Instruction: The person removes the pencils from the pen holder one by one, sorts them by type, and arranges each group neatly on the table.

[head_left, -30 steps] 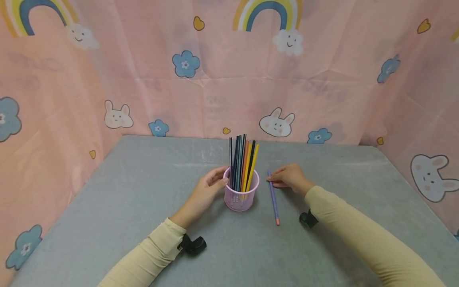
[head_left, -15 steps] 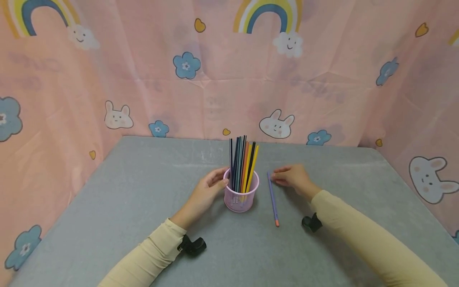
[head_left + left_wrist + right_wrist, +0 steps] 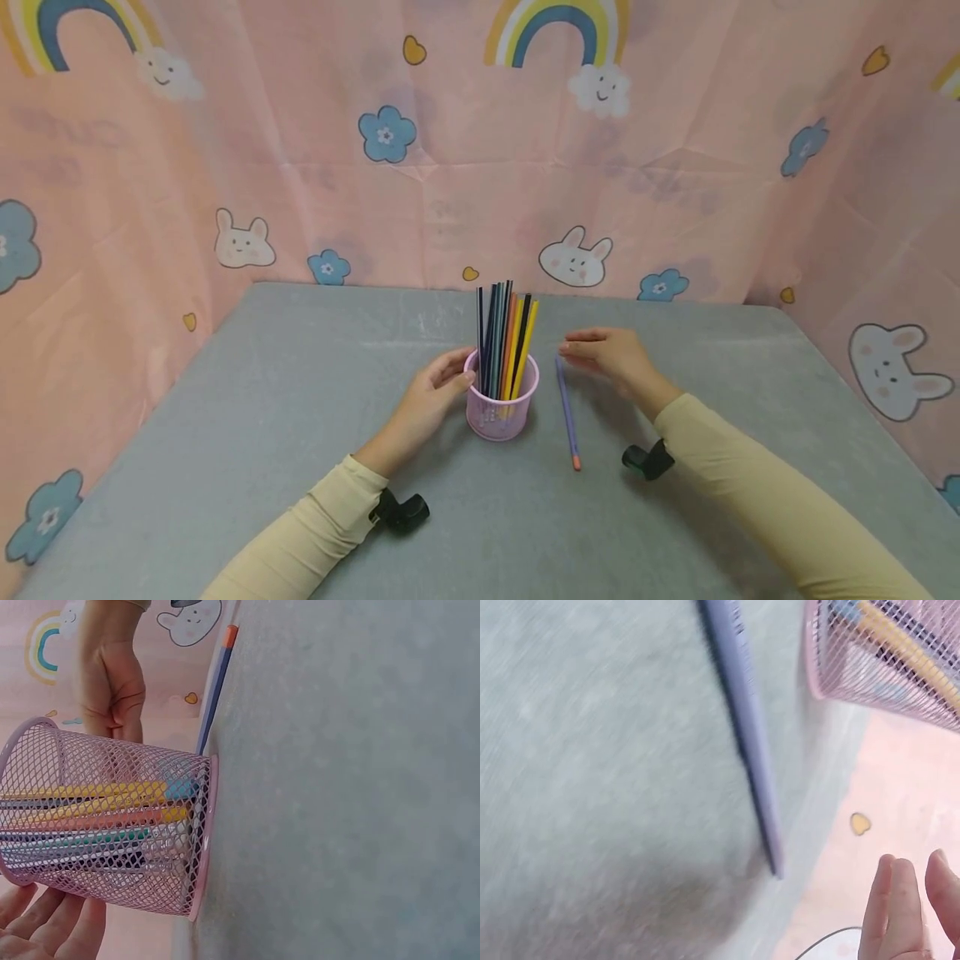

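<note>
A pink mesh pencil cup (image 3: pixel 498 425) stands upright on the grey table, with several pencils (image 3: pixel 504 342) in dark, orange and yellow colours upright inside. My left hand (image 3: pixel 420 408) holds the cup's left side, thumb at the near rim and fingers round the back. To the right of the cup lies a purple pencil (image 3: pixel 567 417), its orange end towards me. Over its far end hovers my right hand (image 3: pixel 611 354), holding nothing, fingers extended. In the right wrist view, the thumb and fingers (image 3: pixel 900 904) are apart from the pencil (image 3: pixel 754 742).
The grey table (image 3: pixel 300 358) ends at a pink cloth backdrop (image 3: pixel 450 200) printed with rainbows, rabbits and flowers. A black wrist camera (image 3: pixel 405 512) sits under the left sleeve, another wrist camera (image 3: pixel 648 460) under the right one.
My right hand has let go of the purple pencil's far end, lifted a little, and its fingers have straightened. The left hand and the cup stay in place.
</note>
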The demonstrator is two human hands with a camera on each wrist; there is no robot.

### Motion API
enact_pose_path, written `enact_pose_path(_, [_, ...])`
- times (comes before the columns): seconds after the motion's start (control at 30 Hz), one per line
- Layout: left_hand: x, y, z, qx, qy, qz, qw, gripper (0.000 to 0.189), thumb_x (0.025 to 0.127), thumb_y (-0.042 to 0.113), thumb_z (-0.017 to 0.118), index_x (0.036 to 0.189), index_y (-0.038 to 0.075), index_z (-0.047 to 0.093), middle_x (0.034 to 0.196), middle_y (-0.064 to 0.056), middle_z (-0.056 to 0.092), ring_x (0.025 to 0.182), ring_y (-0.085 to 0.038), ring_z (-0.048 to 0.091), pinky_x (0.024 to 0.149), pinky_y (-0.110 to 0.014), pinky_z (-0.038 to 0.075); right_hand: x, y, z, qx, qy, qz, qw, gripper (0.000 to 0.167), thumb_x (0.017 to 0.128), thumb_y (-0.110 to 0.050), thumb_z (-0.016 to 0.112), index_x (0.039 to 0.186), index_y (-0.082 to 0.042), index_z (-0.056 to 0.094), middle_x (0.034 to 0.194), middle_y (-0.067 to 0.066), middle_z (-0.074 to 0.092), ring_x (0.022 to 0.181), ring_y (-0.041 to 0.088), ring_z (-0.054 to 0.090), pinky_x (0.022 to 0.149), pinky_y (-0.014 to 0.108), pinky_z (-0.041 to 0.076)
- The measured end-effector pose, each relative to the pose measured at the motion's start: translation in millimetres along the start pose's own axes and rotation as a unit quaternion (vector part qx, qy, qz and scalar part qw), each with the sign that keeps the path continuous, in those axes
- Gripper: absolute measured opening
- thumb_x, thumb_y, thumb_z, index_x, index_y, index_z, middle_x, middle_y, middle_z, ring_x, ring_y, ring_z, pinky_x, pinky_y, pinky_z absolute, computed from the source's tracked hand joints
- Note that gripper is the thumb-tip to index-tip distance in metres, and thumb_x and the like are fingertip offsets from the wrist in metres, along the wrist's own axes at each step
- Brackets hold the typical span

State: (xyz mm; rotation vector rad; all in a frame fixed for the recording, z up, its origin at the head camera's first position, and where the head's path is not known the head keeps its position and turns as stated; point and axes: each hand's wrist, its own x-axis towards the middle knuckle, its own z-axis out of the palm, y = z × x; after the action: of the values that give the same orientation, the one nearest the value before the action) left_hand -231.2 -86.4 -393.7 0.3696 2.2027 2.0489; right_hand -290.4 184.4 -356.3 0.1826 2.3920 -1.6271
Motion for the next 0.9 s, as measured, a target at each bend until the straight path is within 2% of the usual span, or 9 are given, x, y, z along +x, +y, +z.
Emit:
enact_pose_path(0.13, [-1.0,1.0,-0.4,-0.001,0.004,-0.003,1.0000,0.045,0.102,0.017,0.055,0.145,0.005,0.048,0.146,-0.016,0.053,0.138,-0.029,0.049,0.116,-0.046,0.040,-1.9,-6.1,4.2,0.039,-0.007,-0.007,0.9992,0.046,0.096,-0.020,0.066,0.137,0.001,0.056,0.132,0.017,0.065,0.112,0.018,0.070,0.102,0.035,0.051])
enact_pose_path(0.33, [-0.6,1.5,-0.6,-0.005,0.005,-0.003,1.0000,0.045,0.102,0.017,0.055,0.144,0.005,0.048,0.147,-0.016,0.052,0.138,-0.029,0.049,0.117,-0.047,0.039,-7.6,-16.4,9.4,0.071,-0.019,-0.013,0.9972,0.042,0.096,-0.017,0.066,0.134,0.000,0.058,0.130,0.016,0.067,0.111,0.017,0.070,0.104,0.037,0.050])
enact_pose_path(0.67, [-0.4,0.3,2.3,0.000,0.003,0.002,1.0000,0.044,0.102,0.015,0.054,0.144,0.003,0.048,0.146,-0.017,0.053,0.137,-0.031,0.050,0.115,-0.046,0.041,-15.8,-23.3,12.4,0.075,-0.005,-0.042,0.9963,0.041,0.094,-0.021,0.069,0.130,-0.003,0.062,0.119,0.006,0.071,0.098,0.006,0.071,0.098,0.031,0.053])
enact_pose_path(0.77, [-1.0,1.3,2.5,-0.004,0.003,0.004,1.0000,0.044,0.102,0.014,0.054,0.144,0.003,0.048,0.146,-0.018,0.053,0.137,-0.031,0.050,0.115,-0.046,0.041,-18.7,-25.9,14.5,0.078,-0.009,-0.044,0.9959,0.040,0.093,-0.022,0.070,0.128,-0.003,0.063,0.117,0.003,0.072,0.101,0.008,0.070,0.101,0.033,0.052])
enact_pose_path(0.9, [-1.3,2.5,2.4,-0.003,0.001,0.003,1.0000,0.044,0.102,0.014,0.053,0.144,0.003,0.047,0.146,-0.018,0.053,0.138,-0.031,0.049,0.116,-0.046,0.041,-22.0,-28.9,18.6,0.074,-0.014,-0.043,0.9963,0.041,0.093,-0.024,0.071,0.128,-0.003,0.064,0.122,0.006,0.070,0.113,0.018,0.069,0.101,0.032,0.052])
